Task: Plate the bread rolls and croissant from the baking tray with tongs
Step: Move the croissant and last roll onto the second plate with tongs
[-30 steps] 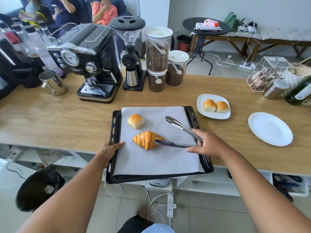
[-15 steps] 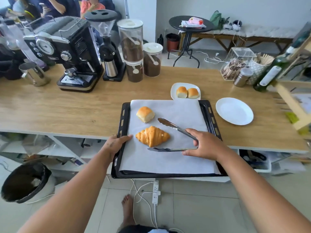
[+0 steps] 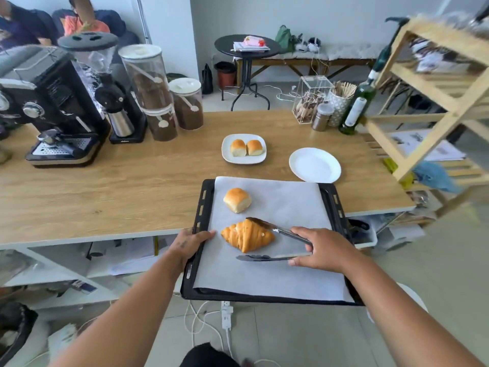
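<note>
A black baking tray [image 3: 201, 207] lined with white paper hangs over the table's front edge. On it lie a golden croissant [image 3: 247, 235] and, behind it, one bread roll [image 3: 236, 200]. My left hand [image 3: 189, 243] grips the tray's left rim. My right hand [image 3: 321, 249] holds metal tongs [image 3: 267, 241], spread wide, one arm resting on the croissant's top right and the other lying on the paper in front of it. A square white plate [image 3: 227, 157] behind the tray carries two rolls. A round white plate [image 3: 315, 165] to its right is bare.
An espresso machine [image 3: 47, 109], a grinder [image 3: 116, 102] and two coffee jars [image 3: 156, 96] stand at the back left. A bottle [image 3: 357, 109], a shaker and stick holders stand at the back right. A wooden shelf unit [image 3: 436, 96] rises at the right. People sit far left.
The view has shifted, so the tray sits further right. The tongs' upper arm has come down onto the croissant's top; the lower arm now lies in front of it.
</note>
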`<state>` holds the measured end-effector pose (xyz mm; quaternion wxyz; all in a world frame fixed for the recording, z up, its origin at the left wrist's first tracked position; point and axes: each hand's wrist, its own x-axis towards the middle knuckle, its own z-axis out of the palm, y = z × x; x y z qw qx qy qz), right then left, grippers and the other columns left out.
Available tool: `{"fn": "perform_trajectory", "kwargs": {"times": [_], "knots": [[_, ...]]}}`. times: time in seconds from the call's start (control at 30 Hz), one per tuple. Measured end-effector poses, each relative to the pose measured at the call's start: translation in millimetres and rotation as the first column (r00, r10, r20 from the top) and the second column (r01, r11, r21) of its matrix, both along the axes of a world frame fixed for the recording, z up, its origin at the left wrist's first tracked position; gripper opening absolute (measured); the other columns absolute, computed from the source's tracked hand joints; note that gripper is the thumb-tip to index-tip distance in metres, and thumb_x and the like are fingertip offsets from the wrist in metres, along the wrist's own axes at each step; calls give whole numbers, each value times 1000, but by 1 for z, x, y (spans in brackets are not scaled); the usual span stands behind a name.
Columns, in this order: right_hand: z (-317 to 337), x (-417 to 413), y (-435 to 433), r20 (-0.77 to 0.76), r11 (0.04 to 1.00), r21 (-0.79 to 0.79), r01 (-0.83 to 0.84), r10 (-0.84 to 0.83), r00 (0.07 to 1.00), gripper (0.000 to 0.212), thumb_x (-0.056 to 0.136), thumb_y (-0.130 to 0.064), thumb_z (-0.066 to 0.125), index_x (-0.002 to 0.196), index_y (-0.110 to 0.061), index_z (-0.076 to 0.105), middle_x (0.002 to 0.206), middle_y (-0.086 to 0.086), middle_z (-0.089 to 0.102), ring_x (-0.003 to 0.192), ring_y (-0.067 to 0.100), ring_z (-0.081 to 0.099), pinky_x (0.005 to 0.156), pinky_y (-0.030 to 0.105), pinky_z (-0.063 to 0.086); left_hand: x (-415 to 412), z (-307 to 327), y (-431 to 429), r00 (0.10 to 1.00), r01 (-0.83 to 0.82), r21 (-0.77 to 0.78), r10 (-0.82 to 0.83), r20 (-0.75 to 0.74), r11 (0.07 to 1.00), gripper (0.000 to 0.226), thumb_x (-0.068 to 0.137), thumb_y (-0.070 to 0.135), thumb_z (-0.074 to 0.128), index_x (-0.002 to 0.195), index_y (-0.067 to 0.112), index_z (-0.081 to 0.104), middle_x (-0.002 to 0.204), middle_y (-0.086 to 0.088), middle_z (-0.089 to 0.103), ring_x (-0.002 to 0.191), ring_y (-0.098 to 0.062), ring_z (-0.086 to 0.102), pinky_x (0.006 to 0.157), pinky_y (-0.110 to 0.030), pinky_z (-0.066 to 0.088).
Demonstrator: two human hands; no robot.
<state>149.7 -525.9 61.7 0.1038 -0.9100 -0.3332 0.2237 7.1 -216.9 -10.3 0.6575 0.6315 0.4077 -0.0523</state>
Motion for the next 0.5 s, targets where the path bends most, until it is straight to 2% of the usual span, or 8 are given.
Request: {"fn": "perform_trajectory", "kwargs": {"times": [0.1, 0.23, 0.3, 0.4, 0.5], "knots": [[-3, -8, -7, -2, 998, 8, 64, -64, 998, 81, 69, -66, 71, 141, -44, 44, 85, -13, 58, 82, 6, 59, 74, 22, 46, 12, 7, -12, 998, 51, -8, -51, -21, 999, 34, 83, 30, 79, 100, 1, 71, 93, -17, 76, 77, -32, 73, 70, -38, 61], [0, -11, -9, -8, 991, 42, 124, -124, 992, 78, 72, -63, 72, 142, -41, 45, 79, -21, 51, 79, 0, 55, 74, 20, 41, 28, 10, -14, 998, 64, -5, -64, 5, 998, 23, 88, 25, 76, 94, 4, 67, 86, -13, 73, 72, -27, 69, 62, -31, 55], [2, -13, -11, -9, 987, 48, 154, -154, 988, 76, 74, -61, 72, 142, -40, 46, 77, -23, 48, 75, -3, 53, 74, 20, 40, 37, 12, -12, 996, 85, -17, -85, 18, 996, 25, 87, 25, 76, 97, 4, 67, 86, -12, 73, 73, -29, 70, 65, -34, 58], [2, -15, -12, 3, 977, 56, 204, -204, 979, 76, 75, -61, 72, 143, -39, 46, 83, -23, 50, 83, 1, 54, 76, 21, 40, 49, 12, -8, 992, 123, -32, -123, 18, 992, 40, 83, 28, 79, 111, 1, 68, 97, -16, 75, 84, -34, 73, 77, -44, 62], [-1, -17, -15, 19, 966, 69, 251, -252, 967, 74, 75, -60, 72, 142, -39, 47, 79, -25, 46, 84, 5, 53, 75, 22, 40, 59, 10, -8, 989, 147, -17, -147, 11, 989, 43, 81, 30, 81, 111, 2, 69, 102, -18, 76, 87, -36, 73, 77, -43, 62]]}}
